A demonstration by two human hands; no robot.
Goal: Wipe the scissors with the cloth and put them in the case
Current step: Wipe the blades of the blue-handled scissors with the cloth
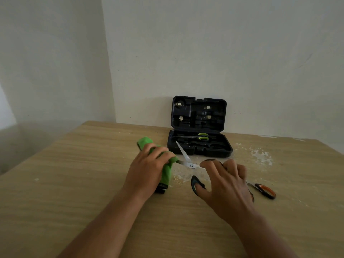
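Note:
My left hand [150, 166] grips a green cloth [166, 172] wrapped around one blade of the dark-handled scissors [187, 161]. These scissors are spread wide, and the other blade points up toward the case. My right hand [225, 181] holds their handles, thumb through one dark loop [195, 184]. The black case [200, 144] lies open against the wall, its lid upright. A green-handled pair of scissors [202, 137] lies inside it. An orange-handled pair [265, 190] rests on the table right of my right hand, partly hidden by it.
The wooden table [93, 183] has white crumbs and scuffed patches [260, 155] to the right of the case and under the scissors. A plain wall stands right behind the case. The table's left edge falls away at the left.

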